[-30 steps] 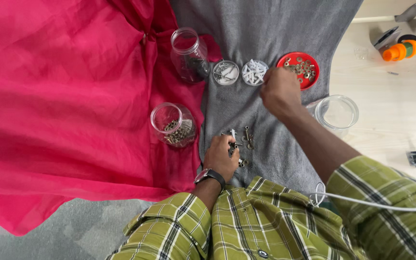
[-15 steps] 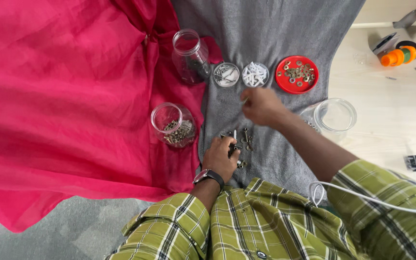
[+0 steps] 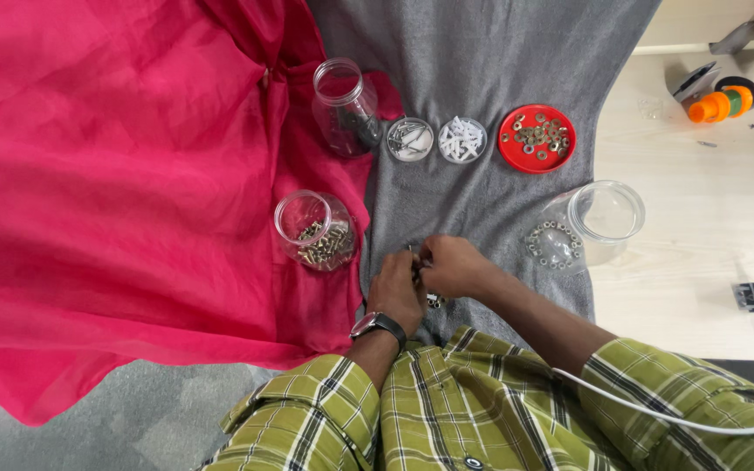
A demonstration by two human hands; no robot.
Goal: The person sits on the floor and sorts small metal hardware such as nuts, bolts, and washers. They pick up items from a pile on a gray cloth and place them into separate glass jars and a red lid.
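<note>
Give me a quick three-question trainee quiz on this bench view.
1. True or false: the red lid holds washers.
2. Which clear jar lies nearest the left hand? A) jar of brass-coloured fasteners B) jar of nuts C) jar of dark screws
3. Where do both hands meet?

Key:
1. True.
2. A.
3. On the grey cloth, the right hand beside the left, over small metal parts.

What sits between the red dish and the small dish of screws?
In the head view, a small round dish of white plastic plugs sits between the red dish and the screw dish.
</note>
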